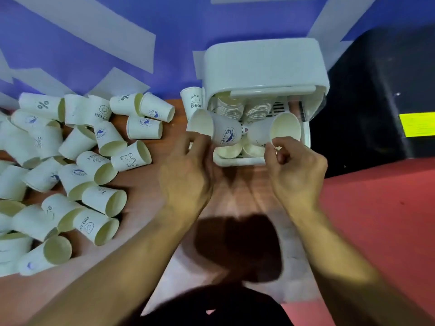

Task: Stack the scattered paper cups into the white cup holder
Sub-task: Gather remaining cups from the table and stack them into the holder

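White cup holder (263,64): at the far right of the wooden worktop (235,184), lid raised, front tray open toward the viewer. Inside, rear: two nested stacks (229,109) seen as ringed rims, side by side. Inside, front: two or so cups (229,151) mouth-up, partly hidden behind the held cups. Left hand (188,170): fingers curled, pinching the rim of a blue-printed cup (226,134), tilted on its side, mouth to the left, base over the tray. Right hand (294,170): fingers and thumb closed on the rim of a plain cup (275,131), mouth toward the viewer, just beside the first, also over the tray. Held cups standing between the viewer and the holder's interior. "Bear" cup (194,102): upright, touching the holder's left wall. Scattered cups (94,161): dense heap on the worktop's left, mostly on their sides, well apart from the holder. Right of the worktop: red floor (376,208); black box (381,90) with yellow label (416,124). Behind: blue wall (70,43) with pale stripes.
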### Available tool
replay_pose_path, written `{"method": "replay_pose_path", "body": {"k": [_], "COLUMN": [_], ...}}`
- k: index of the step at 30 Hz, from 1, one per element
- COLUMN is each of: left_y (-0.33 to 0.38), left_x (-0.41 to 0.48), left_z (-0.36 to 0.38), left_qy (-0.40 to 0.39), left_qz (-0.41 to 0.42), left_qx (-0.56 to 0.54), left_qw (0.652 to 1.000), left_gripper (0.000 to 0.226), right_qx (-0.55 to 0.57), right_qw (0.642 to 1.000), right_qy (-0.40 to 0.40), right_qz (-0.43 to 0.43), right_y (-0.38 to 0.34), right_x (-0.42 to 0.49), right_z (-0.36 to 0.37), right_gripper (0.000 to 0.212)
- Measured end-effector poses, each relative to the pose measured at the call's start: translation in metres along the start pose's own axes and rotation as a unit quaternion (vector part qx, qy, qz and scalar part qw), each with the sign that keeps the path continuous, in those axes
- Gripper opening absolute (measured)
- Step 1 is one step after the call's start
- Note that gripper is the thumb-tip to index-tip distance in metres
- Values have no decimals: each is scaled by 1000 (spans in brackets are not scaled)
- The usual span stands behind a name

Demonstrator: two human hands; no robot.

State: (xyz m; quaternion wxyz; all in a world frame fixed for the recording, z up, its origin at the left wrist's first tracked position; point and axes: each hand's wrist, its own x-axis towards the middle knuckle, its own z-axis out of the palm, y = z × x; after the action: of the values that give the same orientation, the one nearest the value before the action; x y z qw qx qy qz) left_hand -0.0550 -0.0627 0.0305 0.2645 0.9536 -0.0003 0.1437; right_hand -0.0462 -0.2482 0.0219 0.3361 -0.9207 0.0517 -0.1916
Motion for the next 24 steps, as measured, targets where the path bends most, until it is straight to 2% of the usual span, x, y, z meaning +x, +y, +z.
{"method": "replay_pose_path", "body": {"k": [5, 11, 20, 24], "left_y": [6, -1, -18, -23], "left_x": [14, 13, 11, 12], "left_z": [18, 35, 69, 78], "left_qy": [-51, -98, -154, -161], "left_qz": [35, 44, 44, 46], "left_qx": [60, 109, 128, 98], "left_qw": [996, 988, 979, 981], "left_gripper": [8, 21, 19, 16], "right_qx": [-32, -77, -90, -123], "right_qw": [998, 991, 973, 960], "right_qy": [-28, -96, -210, -244], "right_qz": [-37, -55, -45, -56], "right_y": [20, 38, 54, 57], "right_x": [10, 13, 22, 23], "right_z": [8, 26, 49, 59], "right_gripper": [5, 13, 14, 20]}}
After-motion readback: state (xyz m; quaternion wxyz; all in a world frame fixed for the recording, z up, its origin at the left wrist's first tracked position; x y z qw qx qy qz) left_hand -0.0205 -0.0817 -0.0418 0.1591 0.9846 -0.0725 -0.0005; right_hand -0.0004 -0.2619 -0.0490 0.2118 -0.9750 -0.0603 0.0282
